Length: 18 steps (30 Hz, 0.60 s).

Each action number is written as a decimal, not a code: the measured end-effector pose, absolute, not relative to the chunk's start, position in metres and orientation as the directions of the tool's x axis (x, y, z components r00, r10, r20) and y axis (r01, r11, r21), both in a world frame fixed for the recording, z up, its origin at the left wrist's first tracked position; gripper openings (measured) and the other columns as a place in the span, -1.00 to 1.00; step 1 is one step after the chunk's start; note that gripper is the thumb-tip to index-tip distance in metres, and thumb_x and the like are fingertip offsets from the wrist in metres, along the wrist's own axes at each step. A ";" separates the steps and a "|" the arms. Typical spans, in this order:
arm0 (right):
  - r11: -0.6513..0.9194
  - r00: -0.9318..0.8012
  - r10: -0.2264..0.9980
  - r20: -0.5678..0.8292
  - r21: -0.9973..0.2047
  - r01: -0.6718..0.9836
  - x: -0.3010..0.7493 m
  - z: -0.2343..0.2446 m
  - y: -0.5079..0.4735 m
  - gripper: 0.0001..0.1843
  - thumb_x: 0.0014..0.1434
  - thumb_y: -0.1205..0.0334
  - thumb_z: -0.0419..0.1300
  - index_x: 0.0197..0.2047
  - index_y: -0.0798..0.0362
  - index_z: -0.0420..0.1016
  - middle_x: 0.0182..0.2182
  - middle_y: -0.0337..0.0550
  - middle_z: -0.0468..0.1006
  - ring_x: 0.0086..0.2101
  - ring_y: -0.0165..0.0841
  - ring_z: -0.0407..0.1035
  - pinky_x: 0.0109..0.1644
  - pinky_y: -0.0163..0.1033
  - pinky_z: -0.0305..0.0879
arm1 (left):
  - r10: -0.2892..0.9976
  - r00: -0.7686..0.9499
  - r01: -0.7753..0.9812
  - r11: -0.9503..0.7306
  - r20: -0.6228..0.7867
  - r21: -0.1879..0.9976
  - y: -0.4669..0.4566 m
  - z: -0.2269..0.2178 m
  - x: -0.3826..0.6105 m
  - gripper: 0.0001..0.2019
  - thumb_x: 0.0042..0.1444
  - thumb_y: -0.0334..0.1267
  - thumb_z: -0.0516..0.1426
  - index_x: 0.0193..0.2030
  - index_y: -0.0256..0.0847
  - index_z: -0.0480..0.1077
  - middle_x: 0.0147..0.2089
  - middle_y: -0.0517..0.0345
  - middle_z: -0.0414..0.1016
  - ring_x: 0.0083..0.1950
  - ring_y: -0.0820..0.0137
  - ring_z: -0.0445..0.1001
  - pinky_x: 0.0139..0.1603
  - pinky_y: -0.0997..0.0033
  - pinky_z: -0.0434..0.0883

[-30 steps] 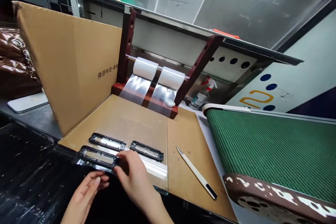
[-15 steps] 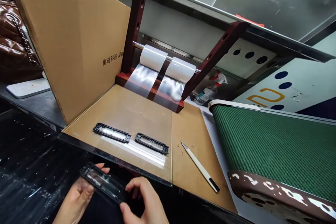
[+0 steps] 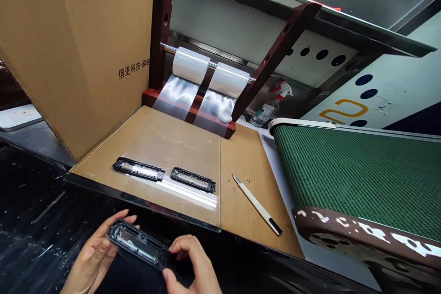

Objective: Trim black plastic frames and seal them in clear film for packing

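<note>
Between my two hands, below the table's front edge, is a long black plastic frame (image 3: pixel 139 244) with a clear window along its middle. My left hand (image 3: pixel 98 252) grips its left end, thumb on top and fingers behind. At the other end, my right hand (image 3: pixel 193 262) pinches the corner between thumb and fingers. Two similar black frames lie on the glass-covered board: one on the left (image 3: pixel 138 168) and one to its right (image 3: pixel 193 179). A white craft knife (image 3: pixel 257 205) with its blade pointing away rests on the cardboard to the right.
Two rolls of clear film (image 3: pixel 191 65) hang on a rod in a dark red stand (image 3: pixel 158 96). A cardboard panel (image 3: pixel 86 55) rises on the left. On the right runs a green conveyor belt (image 3: pixel 361 174), with a spray bottle (image 3: pixel 267 111) behind it.
The held frame has tilted so more of its upper face shows; both hands keep hold of it. The camera view has shifted slightly, moving the scene left and up.
</note>
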State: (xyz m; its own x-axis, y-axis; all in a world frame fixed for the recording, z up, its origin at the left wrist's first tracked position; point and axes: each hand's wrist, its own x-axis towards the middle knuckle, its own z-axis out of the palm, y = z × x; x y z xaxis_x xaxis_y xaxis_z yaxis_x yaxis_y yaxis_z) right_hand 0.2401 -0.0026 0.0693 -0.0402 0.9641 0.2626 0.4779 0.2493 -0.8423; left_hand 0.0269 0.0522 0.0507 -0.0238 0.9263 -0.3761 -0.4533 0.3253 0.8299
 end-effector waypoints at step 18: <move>-0.103 -0.015 0.994 -0.112 -0.953 0.284 0.226 0.052 -0.003 -0.15 -0.31 0.41 0.53 0.08 -0.08 0.36 -0.01 -0.11 0.47 -0.01 -0.11 0.38 0.11 -0.02 0.31 | 0.870 0.142 -0.494 0.476 -0.473 0.728 0.032 0.033 0.060 -0.40 -0.34 0.13 0.44 -0.10 -0.02 0.54 -0.11 0.06 0.68 -0.07 0.06 0.61 -0.07 0.23 0.54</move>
State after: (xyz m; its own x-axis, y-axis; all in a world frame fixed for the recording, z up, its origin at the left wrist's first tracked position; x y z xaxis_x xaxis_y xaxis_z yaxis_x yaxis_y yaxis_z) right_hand 0.2256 -0.0029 0.0523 -0.0149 0.9936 -0.1116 0.2839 -0.1028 -0.9533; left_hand 0.0596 0.0317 0.0330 0.1416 0.8696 -0.4730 -0.4938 0.4761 0.7276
